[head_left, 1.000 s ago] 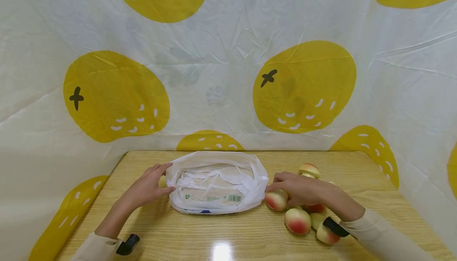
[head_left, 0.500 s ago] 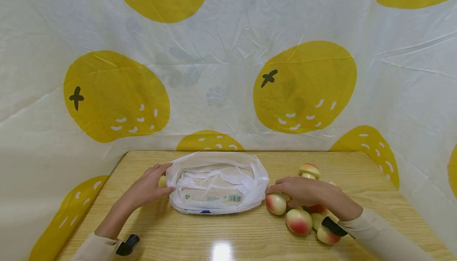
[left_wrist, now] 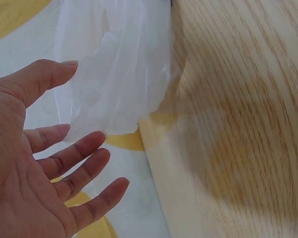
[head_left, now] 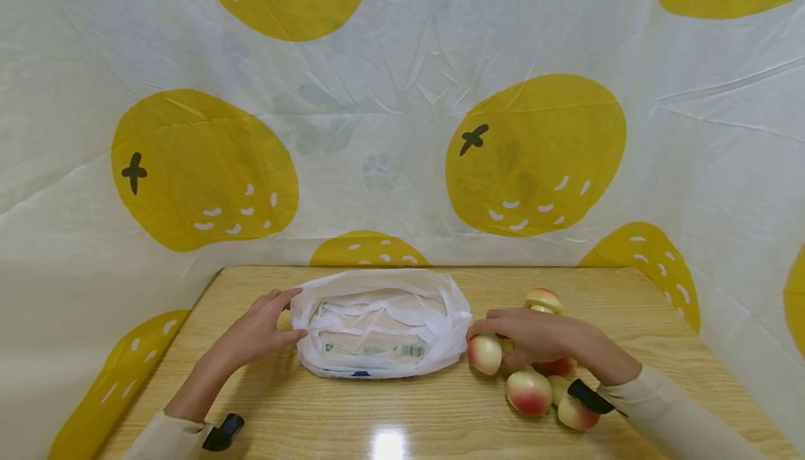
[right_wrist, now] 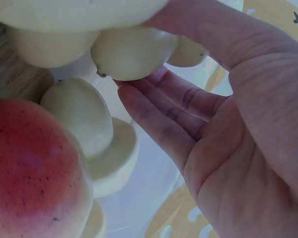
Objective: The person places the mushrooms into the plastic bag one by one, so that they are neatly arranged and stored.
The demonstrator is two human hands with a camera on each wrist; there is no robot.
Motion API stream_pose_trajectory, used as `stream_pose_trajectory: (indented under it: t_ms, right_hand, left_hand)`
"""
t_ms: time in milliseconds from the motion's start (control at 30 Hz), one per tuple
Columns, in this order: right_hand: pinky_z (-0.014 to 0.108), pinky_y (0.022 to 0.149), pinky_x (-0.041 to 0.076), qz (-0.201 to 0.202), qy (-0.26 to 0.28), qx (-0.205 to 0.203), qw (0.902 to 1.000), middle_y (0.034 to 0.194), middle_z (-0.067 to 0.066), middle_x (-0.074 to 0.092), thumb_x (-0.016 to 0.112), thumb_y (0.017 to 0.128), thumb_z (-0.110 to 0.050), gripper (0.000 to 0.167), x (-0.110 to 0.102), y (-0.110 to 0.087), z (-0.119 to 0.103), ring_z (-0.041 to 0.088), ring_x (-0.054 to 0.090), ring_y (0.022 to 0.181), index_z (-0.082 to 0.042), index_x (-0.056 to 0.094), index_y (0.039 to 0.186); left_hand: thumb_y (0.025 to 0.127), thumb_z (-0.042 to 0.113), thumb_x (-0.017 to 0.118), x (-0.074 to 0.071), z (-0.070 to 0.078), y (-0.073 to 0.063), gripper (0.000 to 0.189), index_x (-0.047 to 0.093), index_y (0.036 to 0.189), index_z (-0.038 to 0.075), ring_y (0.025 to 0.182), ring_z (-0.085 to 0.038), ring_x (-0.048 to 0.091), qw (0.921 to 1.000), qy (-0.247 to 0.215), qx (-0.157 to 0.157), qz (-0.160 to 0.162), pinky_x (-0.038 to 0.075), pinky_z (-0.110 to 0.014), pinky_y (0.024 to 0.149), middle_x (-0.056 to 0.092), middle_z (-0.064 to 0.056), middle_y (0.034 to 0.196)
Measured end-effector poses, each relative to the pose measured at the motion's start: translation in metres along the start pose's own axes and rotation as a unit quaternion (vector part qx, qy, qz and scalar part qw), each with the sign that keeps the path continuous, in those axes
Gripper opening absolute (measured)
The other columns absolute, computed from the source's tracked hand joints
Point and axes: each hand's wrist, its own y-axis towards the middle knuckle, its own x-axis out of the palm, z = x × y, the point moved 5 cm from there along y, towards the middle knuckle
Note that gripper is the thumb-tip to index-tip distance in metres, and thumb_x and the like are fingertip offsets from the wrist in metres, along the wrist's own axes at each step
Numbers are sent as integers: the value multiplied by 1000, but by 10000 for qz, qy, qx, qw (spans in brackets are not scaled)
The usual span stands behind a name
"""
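A white plastic bag (head_left: 377, 369) with a wide mouth stands on the table, green print and a barcode showing inside. My left hand (head_left: 256, 331) is at the bag's left side, thumb and fingers spread; in the left wrist view the fingertips overlap the thin plastic. To the bag's right, my right hand (head_left: 534, 338) grips a toy mushroom (head_left: 485, 355) with a cream-and-red cap. In the right wrist view, the fingertips are against a pale rounded stem (right_wrist: 134, 54). More mushrooms lie under and around this hand, including a red-blushed one (head_left: 528, 393); some are partly hidden.
One mushroom (head_left: 544, 299) stands behind the right hand, and another (head_left: 577, 414) lies under the right wrist's black band. The wooden table (head_left: 302, 418) ends at a white curtain (head_left: 377, 166) with yellow fruit prints, which also hangs at both sides.
The mushroom in my right hand has turned, its cap now facing left with the stem toward the fingers. A neighbouring mushroom has shifted slightly right. The left hand keeps its place at the bag.
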Motion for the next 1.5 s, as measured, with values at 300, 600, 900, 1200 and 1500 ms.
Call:
stream_pose_trajectory:
  t_ms: [300,600,900,1200,1500]
  right_hand:
    - [30,87,50,181,201,9,9996,116,-15,56,75,79,-8,64,-7,-5,1,5,54,101,-34,59,135]
    - [31,84,57,607,592,-252,9961,125,-5,62,75,87,-10,57,-17,-13,0,5,61,102,-16,58,141]
    - [34,85,59,946,1213,-108,9880,130,-3,63,76,89,-12,53,-21,-13,7,9,62,107,-15,58,138]
    - [30,83,59,1188,1461,-56,9821,125,-4,58,77,87,-11,55,-26,-15,5,13,64,101,-19,57,138]
    - [31,81,60,1482,1443,-86,9783,123,-4,59,79,89,-21,50,-33,-14,1,10,64,92,-18,58,134]
  left_hand:
    - [87,34,81,-1,0,0,78,47,149,1,117,-38,55,10000,-35,-3,-14,49,-59,94,59,-17,126]
    - [88,37,79,1,-2,-1,78,47,149,1,116,-36,55,10000,-46,-67,-53,50,-58,93,60,-15,124]
    - [87,33,80,1,-1,0,77,48,147,-3,113,-35,55,10000,-34,-72,-34,49,-57,94,62,-15,122]
    - [87,31,81,0,0,-1,76,49,145,-6,118,-39,55,9999,-103,-62,-15,46,-60,98,62,-19,129]
    - [86,33,81,1,0,-1,76,51,144,-5,117,-38,57,10000,-21,-63,-26,49,-59,97,60,-20,131]
